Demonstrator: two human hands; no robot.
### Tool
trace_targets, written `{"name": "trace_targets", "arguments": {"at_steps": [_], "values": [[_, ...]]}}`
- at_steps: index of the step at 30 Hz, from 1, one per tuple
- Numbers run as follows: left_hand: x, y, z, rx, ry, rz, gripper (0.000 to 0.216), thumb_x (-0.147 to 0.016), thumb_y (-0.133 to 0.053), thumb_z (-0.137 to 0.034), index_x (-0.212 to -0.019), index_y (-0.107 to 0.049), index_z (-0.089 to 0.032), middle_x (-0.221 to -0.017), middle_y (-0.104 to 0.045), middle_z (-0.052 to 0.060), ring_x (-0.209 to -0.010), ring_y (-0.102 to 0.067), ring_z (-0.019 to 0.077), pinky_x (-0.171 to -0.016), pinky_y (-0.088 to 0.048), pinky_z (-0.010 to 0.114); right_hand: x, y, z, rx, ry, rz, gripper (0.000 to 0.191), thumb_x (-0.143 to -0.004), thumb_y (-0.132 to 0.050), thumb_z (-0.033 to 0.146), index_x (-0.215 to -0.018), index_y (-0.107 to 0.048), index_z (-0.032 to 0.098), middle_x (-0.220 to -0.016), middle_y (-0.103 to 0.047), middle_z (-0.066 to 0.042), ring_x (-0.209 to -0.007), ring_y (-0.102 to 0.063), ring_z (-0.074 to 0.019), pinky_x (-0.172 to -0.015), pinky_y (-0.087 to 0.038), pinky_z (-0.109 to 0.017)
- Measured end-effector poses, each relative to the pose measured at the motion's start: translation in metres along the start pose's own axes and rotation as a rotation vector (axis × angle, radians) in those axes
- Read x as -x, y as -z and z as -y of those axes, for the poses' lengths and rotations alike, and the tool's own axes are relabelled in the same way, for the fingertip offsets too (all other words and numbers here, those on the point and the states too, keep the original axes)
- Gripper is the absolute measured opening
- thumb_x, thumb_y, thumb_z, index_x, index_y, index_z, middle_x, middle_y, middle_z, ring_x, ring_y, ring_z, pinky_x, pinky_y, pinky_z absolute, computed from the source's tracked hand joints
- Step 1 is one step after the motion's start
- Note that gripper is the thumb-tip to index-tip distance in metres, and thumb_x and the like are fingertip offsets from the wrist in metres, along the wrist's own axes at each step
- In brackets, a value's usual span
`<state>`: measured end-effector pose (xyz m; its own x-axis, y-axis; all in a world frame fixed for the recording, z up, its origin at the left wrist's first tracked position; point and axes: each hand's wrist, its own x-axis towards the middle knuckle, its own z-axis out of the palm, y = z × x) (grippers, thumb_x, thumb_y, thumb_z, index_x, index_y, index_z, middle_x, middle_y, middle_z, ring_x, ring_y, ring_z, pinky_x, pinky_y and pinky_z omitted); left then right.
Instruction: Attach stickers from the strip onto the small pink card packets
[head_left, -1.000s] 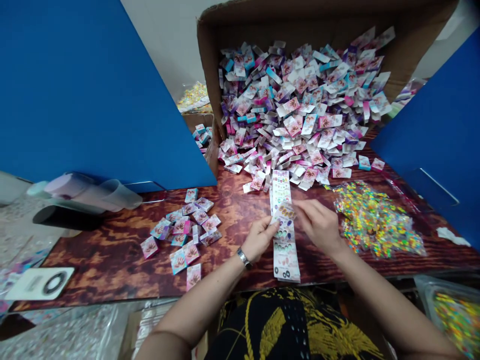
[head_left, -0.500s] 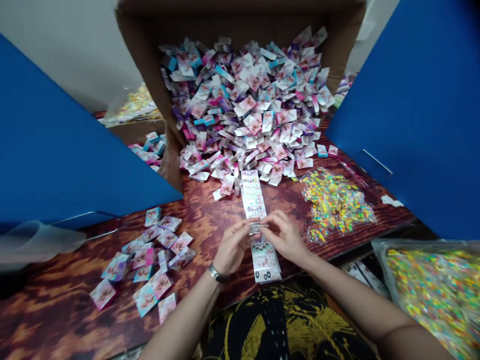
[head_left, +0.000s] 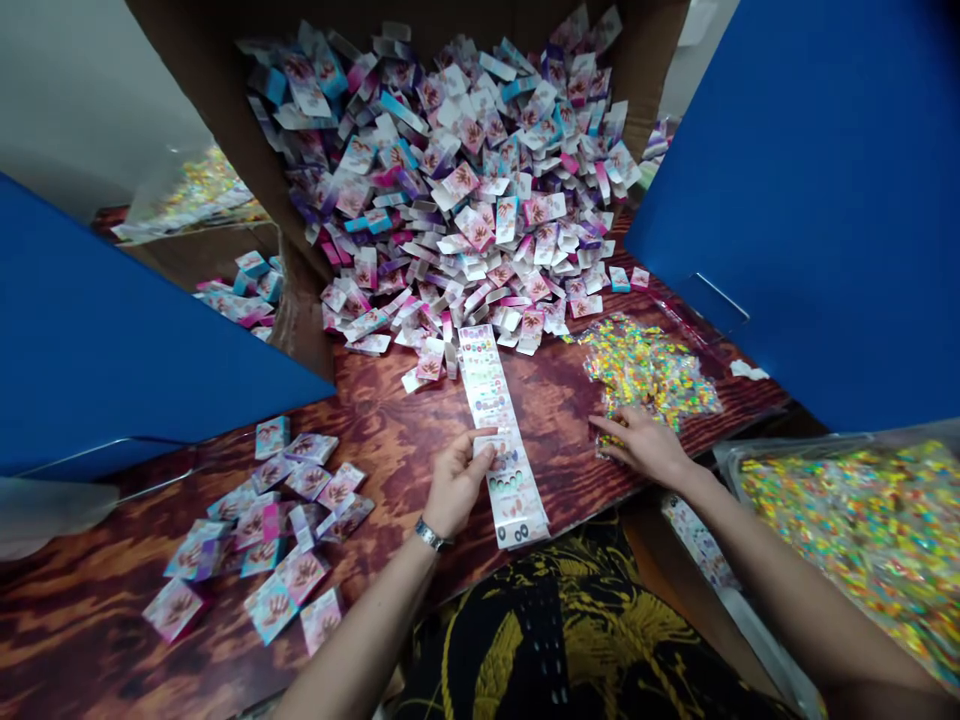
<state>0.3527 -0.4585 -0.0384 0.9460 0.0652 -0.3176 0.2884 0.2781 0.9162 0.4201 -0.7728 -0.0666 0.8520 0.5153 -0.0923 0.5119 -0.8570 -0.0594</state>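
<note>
A long white strip printed with rows of small coloured pictures lies lengthwise on the table in front of me. Over its left edge is my left hand, thumb and forefinger close together; whatever is between them is too small to make out. To the right, my right hand rests at the near edge of a heap of small clear packets with yellow, green and red bits inside. Its thumb and forefinger are apart, with packets beneath and between them.
Behind the strip, a large cardboard box lies on its side, spilling small printed boxes. More printed boxes lie at the left. A big bag of colourful packets is at the lower right. Blue panels stand on both sides.
My hands were together over the strip; the right one has moved right to the packets. My left hand stays by the strip, more of which now shows. The whole view has shifted.
</note>
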Motion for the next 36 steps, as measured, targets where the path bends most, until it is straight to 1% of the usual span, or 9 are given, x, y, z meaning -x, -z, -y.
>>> {"name": "trace_targets", "arguments": {"at_steps": [3, 9, 14, 17, 20, 27, 31, 34, 36], "values": [[0.001, -0.003, 0.002, 0.015, 0.017, -0.005, 0.035, -0.071, -0.070, -0.030, -0.100, -0.062, -0.013, -0.078, -0.065, 0.003, -0.062, -0.059, 0.0094, -0.062, -0.049, 0.022, -0.012, -0.003, 0.008, -0.037, 0.045, 0.026, 0.028, -0.083, -0.058, 0.040, -0.107, -0.063, 0.025, -0.105, -0.058, -0.009, -0.094, -0.056, -0.0230, -0.077, -0.046, -0.032], [0.001, -0.004, 0.003, 0.040, -0.001, -0.037, 0.037, -0.073, -0.069, -0.029, -0.104, -0.058, -0.012, -0.080, -0.066, 0.004, -0.064, -0.060, 0.0096, -0.064, -0.050, 0.022, -0.041, 0.012, 0.021, -0.272, 0.055, 0.045, 0.012, -0.083, -0.056, 0.029, -0.075, -0.057, 0.021, -0.073, -0.060, -0.002, -0.071, -0.056, -0.0174, -0.067, -0.041, -0.028], [-0.002, -0.011, 0.004, 0.086, -0.065, -0.104, 0.035, -0.072, -0.069, -0.027, -0.102, -0.058, -0.013, -0.088, -0.068, 0.005, -0.072, -0.063, 0.0115, -0.069, -0.051, 0.024, -0.060, 0.033, 0.068, -1.108, -0.126, -0.102, 0.023, -0.082, -0.059, 0.041, -0.090, -0.051, 0.021, -0.070, -0.056, 0.002, -0.056, -0.051, -0.0117, -0.054, -0.042, -0.024], [-0.003, -0.015, 0.002, 0.089, -0.081, -0.112, 0.032, -0.071, -0.069, -0.025, -0.099, -0.060, -0.013, -0.088, -0.068, 0.005, -0.072, -0.062, 0.0118, -0.070, -0.051, 0.025, -0.068, 0.041, 0.099, -1.429, -0.046, 0.028, 0.027, -0.081, -0.060, 0.041, -0.098, -0.054, 0.022, -0.079, -0.059, 0.001, -0.061, -0.054, -0.0113, -0.056, -0.045, -0.024], [-0.003, -0.014, -0.001, 0.125, -0.068, -0.082, 0.031, -0.069, -0.070, -0.024, -0.097, -0.063, -0.013, -0.086, -0.067, 0.004, -0.072, -0.062, 0.0122, -0.069, -0.051, 0.025, -0.073, 0.043, 0.116, -1.354, 0.075, 0.085, 0.021, -0.083, -0.057, 0.038, -0.095, -0.061, 0.020, -0.085, -0.063, -0.002, -0.069, -0.057, -0.0135, -0.062, -0.047, -0.027], [-0.002, -0.007, 0.006, 0.107, -0.072, -0.045, 0.037, -0.070, -0.071, -0.035, -0.098, -0.062, -0.013, -0.088, -0.066, 0.005, -0.074, -0.061, 0.0136, -0.070, -0.051, 0.027, -0.080, 0.044, 0.131, -0.852, 0.205, -0.174, 0.017, -0.088, -0.050, 0.027, -0.096, -0.065, 0.022, -0.092, -0.062, -0.005, -0.087, -0.059, -0.0192, -0.076, -0.045, -0.033], [-0.006, -0.005, 0.010, 0.022, -0.133, -0.016, 0.037, -0.072, -0.069, -0.038, -0.098, -0.060, -0.014, -0.088, -0.066, 0.005, -0.070, -0.060, 0.0123, -0.067, -0.051, 0.026, -0.082, 0.037, 0.134, -0.930, 0.175, -0.116, 0.028, -0.087, -0.052, 0.032, -0.113, -0.058, 0.022, -0.104, -0.061, -0.007, -0.087, -0.060, -0.0190, -0.076, -0.047, -0.032], [-0.019, 0.006, 0.001, -0.158, -0.230, 0.007, 0.032, -0.079, -0.061, -0.039, -0.098, -0.061, -0.013, -0.088, -0.066, 0.006, -0.072, -0.060, 0.0136, -0.068, -0.050, 0.027, -0.086, 0.029, 0.130, -1.087, 0.123, -0.028, 0.025, -0.086, -0.054, 0.038, -0.103, -0.060, 0.020, -0.089, -0.065, -0.004, -0.077, -0.061, -0.0175, -0.069, -0.048, -0.030], [-0.037, 0.020, -0.010, -0.402, -0.356, -0.099, 0.029, -0.086, -0.051, -0.037, -0.103, -0.060, -0.015, -0.092, -0.066, 0.007, -0.077, -0.060, 0.0154, -0.071, -0.050, 0.028, -0.087, 0.026, 0.126, -1.179, 0.064, -0.038, 0.025, -0.085, -0.056, 0.040, -0.097, -0.060, 0.019, -0.083, -0.064, -0.003, -0.072, -0.060, -0.0166, -0.065, -0.048, -0.028]]}}
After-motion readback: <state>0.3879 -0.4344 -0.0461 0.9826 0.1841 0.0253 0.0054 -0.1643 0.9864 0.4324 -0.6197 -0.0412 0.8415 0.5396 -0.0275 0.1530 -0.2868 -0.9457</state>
